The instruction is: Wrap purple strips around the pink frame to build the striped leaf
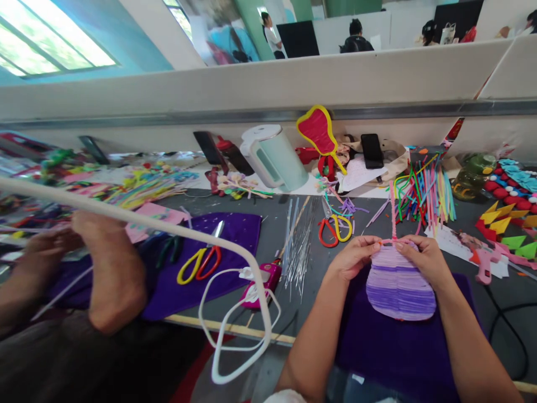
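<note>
A lilac and violet striped fan-shaped piece [400, 285], which looks made of pipe cleaners laid side by side, hangs between my hands over a dark purple cloth [398, 352]. From its top a pink pipe cleaner [393, 212] stands upright, and more pink runs crosswise along the edge. My left hand [354, 258] is closed, pinching the pink pipe cleaner at the top left corner. With thumb and fingers closed, my right hand [419, 257] grips the striped piece at its top right. The fingers behind it are hidden.
Red-and-yellow scissors [335, 228] and thin wires [300, 252] lie left of my hands. Coloured pipe cleaners [432, 190] are piled behind; a pink glue gun [489, 263] lies right. A white cable [260, 280] loops in front. A co-worker's arm [113, 268] is at left.
</note>
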Available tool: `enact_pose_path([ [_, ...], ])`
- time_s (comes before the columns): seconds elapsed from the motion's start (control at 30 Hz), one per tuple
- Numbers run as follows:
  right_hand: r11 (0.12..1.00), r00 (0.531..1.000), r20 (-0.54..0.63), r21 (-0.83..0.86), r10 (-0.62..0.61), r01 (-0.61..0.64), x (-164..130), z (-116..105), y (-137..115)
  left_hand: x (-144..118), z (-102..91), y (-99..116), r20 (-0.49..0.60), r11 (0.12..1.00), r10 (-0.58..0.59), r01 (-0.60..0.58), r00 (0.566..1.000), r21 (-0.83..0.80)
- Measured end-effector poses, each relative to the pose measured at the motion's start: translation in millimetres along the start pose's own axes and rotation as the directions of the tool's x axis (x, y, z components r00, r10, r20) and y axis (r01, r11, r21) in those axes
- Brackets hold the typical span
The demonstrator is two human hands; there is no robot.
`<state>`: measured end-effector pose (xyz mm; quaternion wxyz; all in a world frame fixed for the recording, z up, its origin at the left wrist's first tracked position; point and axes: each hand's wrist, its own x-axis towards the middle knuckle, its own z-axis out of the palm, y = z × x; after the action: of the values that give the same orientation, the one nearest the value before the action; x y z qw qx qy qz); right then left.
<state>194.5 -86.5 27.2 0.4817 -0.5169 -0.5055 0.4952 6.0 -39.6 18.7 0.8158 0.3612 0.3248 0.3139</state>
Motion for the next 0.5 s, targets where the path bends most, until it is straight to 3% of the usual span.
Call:
enact_pose_path([
  [0.27,0.999,1.0,-0.007,-0.037,-0.016,0.016,2,0,3,8,0.0,-6,0.08,0.992,-0.061,0.069,0.995,-0.107],
  [0.5,0.993,0.998,-0.033,-0.109,-0.046,0.042,2,4,4,6,8.5,-4,-0.05,0.998,0.05,-0.049,0.997,0.035],
])
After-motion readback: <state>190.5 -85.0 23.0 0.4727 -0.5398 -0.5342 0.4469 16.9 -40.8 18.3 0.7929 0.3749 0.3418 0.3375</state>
